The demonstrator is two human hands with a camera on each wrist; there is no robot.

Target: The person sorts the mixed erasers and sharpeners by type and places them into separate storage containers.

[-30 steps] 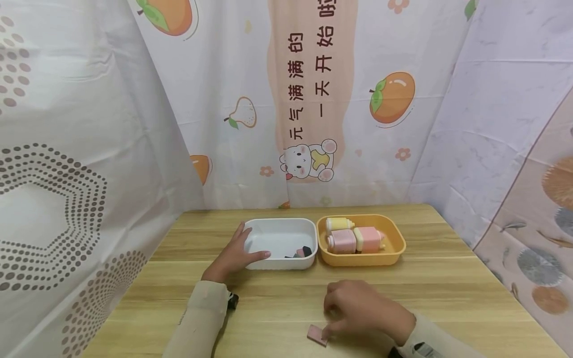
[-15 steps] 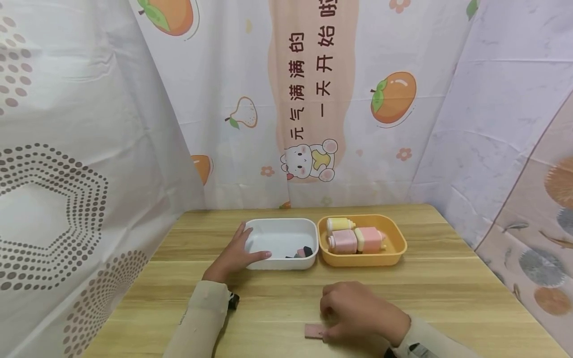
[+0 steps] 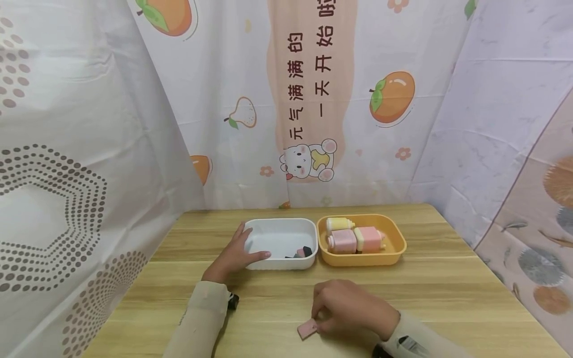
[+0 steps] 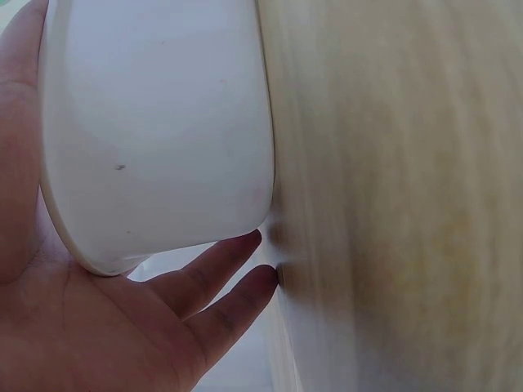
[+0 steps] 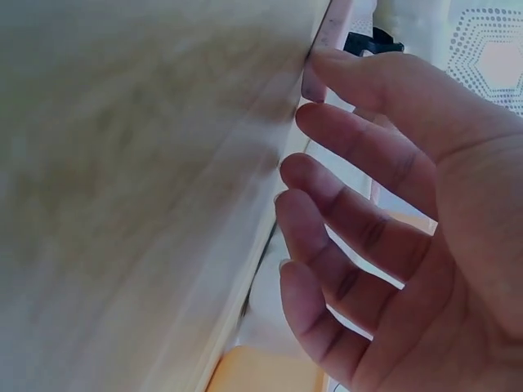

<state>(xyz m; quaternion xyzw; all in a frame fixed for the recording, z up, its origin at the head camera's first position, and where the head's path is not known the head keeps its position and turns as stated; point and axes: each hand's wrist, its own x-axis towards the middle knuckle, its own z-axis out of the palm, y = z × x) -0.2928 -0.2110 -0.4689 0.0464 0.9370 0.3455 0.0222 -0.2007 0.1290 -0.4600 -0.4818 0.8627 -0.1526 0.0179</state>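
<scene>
A small flat pink block (image 3: 307, 329) lies on the table near the front. My right hand (image 3: 351, 307) is bent over its right end; in the right wrist view the thumb (image 5: 359, 77) touches the block (image 5: 316, 79), and the index fingertip sits just past its end. The other fingers are loosely bent, close to the tabletop. My left hand (image 3: 235, 256) lies against the left end of a white box (image 3: 279, 264), thumb along the front rim. Its fingers (image 4: 237, 306) spread past the box's corner in the left wrist view, tips at the table.
Small pink and black pieces (image 3: 304, 252) lie in the white box's front right corner. Right beside it stands a yellow box (image 3: 395, 244) with a yellow bottle (image 3: 337, 223), a pale pink one (image 3: 342, 241) and a coral one (image 3: 369, 239). A printed curtain (image 3: 250, 164) hangs behind the table.
The pink block has turned on the table and shifted slightly left, and my right hand has moved left with it. My left hand and both boxes have stayed put.
</scene>
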